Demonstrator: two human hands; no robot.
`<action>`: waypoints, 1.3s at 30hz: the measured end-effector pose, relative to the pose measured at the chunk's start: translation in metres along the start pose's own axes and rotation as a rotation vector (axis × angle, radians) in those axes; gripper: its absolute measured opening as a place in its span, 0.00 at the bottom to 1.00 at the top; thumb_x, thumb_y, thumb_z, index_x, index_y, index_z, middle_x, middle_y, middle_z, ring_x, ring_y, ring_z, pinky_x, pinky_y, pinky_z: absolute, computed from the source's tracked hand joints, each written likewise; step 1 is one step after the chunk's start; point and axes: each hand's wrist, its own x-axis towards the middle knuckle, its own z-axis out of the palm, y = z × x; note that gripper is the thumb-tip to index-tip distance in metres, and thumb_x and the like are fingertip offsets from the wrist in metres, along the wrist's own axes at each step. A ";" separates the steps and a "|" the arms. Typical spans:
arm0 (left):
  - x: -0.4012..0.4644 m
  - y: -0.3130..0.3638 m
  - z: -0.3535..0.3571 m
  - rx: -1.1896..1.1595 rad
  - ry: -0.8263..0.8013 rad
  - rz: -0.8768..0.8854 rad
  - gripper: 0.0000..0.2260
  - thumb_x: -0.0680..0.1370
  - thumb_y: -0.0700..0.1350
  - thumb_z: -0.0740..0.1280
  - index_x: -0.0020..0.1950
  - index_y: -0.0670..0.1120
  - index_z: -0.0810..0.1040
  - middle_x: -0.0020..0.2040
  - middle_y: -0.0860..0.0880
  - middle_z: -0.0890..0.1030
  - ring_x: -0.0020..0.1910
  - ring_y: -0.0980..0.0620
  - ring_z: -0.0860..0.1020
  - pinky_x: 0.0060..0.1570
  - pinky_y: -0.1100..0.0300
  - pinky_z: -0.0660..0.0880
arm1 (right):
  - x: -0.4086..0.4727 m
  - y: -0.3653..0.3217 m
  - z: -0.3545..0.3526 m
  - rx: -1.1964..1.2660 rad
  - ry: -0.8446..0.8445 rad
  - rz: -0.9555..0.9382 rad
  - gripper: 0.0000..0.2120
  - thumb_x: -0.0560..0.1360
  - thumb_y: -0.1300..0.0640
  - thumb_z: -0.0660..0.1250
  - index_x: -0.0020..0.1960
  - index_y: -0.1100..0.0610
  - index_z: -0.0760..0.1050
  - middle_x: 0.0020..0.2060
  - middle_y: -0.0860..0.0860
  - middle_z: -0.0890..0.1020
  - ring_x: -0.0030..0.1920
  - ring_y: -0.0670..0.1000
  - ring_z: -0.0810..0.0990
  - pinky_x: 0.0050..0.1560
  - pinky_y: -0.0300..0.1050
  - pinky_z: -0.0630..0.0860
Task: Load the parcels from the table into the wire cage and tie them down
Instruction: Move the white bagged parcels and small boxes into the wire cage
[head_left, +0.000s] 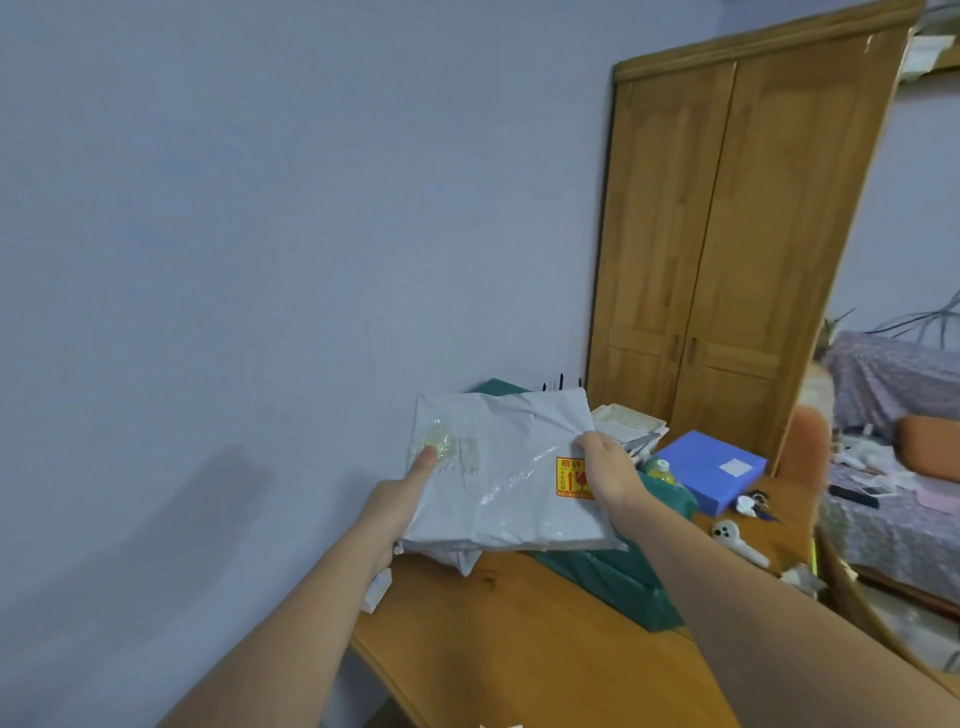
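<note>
Grey parcel (498, 483) between both hands' grip

Both bare forearms extended forward. Left hand (400, 499) grips grey parcel (498, 473) at left edge, thumb on top; right hand (610, 475) grips right edge.

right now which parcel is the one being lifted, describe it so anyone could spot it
Start at the wooden table by the blue wall. Above its far end, the left hand and right hand grip a grey poly mailer. Unlike the blue box, it bears a yellow-and-red fragile sticker.
</note>
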 end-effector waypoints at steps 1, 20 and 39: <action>-0.005 0.001 0.003 0.010 0.015 0.009 0.39 0.68 0.78 0.64 0.58 0.45 0.81 0.50 0.44 0.86 0.50 0.43 0.84 0.49 0.53 0.80 | -0.001 0.002 -0.004 0.004 -0.006 -0.007 0.13 0.80 0.51 0.53 0.50 0.55 0.75 0.39 0.56 0.77 0.41 0.54 0.77 0.47 0.51 0.73; -0.161 -0.069 -0.057 -0.057 0.537 -0.059 0.47 0.74 0.75 0.59 0.78 0.39 0.66 0.76 0.41 0.69 0.73 0.40 0.70 0.71 0.48 0.66 | -0.064 0.003 0.075 -0.081 -0.524 -0.146 0.13 0.81 0.51 0.53 0.42 0.56 0.67 0.33 0.54 0.70 0.37 0.53 0.71 0.42 0.52 0.69; -0.436 -0.275 -0.257 -0.251 1.094 -0.340 0.59 0.57 0.85 0.61 0.73 0.42 0.74 0.66 0.42 0.79 0.61 0.41 0.79 0.67 0.45 0.75 | -0.368 0.051 0.323 -0.181 -1.081 -0.384 0.23 0.81 0.38 0.58 0.59 0.58 0.74 0.41 0.53 0.81 0.42 0.51 0.80 0.41 0.48 0.73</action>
